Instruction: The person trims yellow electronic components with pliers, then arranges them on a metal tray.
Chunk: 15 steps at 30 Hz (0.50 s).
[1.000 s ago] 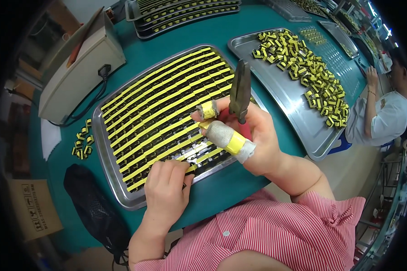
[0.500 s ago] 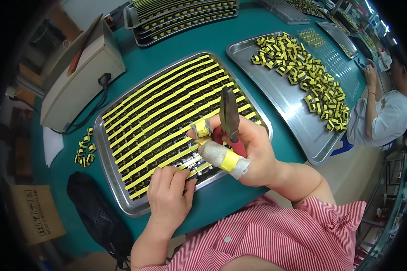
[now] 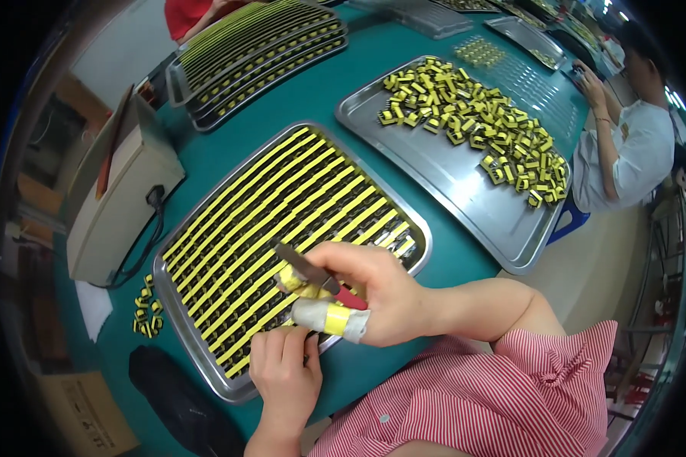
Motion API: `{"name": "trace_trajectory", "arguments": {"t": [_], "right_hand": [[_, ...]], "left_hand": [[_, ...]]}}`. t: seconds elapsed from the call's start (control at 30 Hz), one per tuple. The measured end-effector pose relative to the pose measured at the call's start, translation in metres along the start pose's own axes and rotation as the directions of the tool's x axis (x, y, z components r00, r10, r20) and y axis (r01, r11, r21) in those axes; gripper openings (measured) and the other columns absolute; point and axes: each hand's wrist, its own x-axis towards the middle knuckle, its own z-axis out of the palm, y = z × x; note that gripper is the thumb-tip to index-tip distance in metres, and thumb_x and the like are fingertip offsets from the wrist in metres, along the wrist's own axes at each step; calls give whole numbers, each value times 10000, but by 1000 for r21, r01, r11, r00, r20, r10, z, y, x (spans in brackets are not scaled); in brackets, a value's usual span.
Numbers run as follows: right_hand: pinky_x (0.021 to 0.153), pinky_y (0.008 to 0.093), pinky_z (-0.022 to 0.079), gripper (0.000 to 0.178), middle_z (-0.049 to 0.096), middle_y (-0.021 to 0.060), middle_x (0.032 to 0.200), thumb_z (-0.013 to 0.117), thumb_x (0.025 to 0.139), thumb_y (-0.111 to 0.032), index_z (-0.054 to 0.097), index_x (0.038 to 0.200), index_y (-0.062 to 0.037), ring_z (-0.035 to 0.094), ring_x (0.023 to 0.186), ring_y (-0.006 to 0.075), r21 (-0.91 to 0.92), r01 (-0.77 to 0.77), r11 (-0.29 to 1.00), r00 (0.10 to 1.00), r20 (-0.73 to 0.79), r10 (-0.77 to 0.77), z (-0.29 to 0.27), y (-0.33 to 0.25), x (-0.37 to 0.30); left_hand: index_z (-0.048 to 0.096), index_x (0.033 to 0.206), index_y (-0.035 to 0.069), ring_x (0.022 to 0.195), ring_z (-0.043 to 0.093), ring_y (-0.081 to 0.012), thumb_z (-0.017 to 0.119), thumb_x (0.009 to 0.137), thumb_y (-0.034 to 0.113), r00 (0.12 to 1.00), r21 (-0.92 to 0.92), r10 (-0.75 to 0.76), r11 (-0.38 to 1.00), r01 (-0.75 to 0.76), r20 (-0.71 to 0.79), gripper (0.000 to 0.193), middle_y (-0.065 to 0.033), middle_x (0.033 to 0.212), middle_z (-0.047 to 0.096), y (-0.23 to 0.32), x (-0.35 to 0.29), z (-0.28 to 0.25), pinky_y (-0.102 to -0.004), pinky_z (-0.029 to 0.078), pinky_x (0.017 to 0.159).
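While the right hand (image 3: 385,293) in the head view is closed around one pair of red-handled pliers (image 3: 306,266), tips over the rows, the left hand (image 3: 286,372) is bunched up narrow at the tray's near edge. Can't tell if that one's pinching anything, its fingertips are hidden. Two digits on the right hand are wrapped, the thumb in grey with one yellow band.

Under the hands is one metal tray (image 3: 236,390) packed with roughly a dozen rows of yellow-topped parts (image 3: 251,209), way too many to count singly. Second tray (image 3: 450,183) on the right has one big messy heap (image 3: 472,114) of similar bits, also uncountable. One handful of strays (image 3: 149,312) sits on the green desk (image 3: 465,263) just left of the packed tray, plus one black pouch (image 3: 183,404) nearer the person. Toward the back there's one stack of loaded trays (image 3: 177,84), at least three I'd say.
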Motion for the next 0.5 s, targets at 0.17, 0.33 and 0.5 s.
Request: {"name": "trace_trajectory", "arguments": {"t": [0.17, 0.33, 0.5], "right_hand": [[700, 230, 448, 312, 548, 57, 882, 689, 769, -102, 528, 1016, 2, 531, 801, 86, -9, -20, 1000, 1000, -4, 20, 1, 0, -1], [670, 232, 452, 305, 551, 59, 860, 697, 756, -115, 534, 992, -10, 541, 779, 104, -89, -31, 996, 999, -8, 31, 4, -2, 1], [694, 312, 482, 348, 573, 118, 925, 696, 685, -106, 542, 982, -11, 580, 813, 262, -272, 353, 895, 935, 63, -350, 17, 16, -4]], "left_hand": [[562, 836, 16, 729, 502, -283, 680, 637, 27, 1000, -19, -11, 1000, 11, 23, 232, -101, 818, 550, -2, 1, 0, -367, 429, 640], [556, 850, 15, 713, 501, -290, 687, 638, 30, 993, -49, 27, 998, -33, -113, 250, -111, 813, 542, -3, 0, -4, -370, 418, 621], [583, 842, 25, 629, 506, -293, 680, 636, 41, 960, -141, 228, 958, -251, -160, 228, -123, 769, 538, -1, -11, -12, -383, 417, 548]]}}
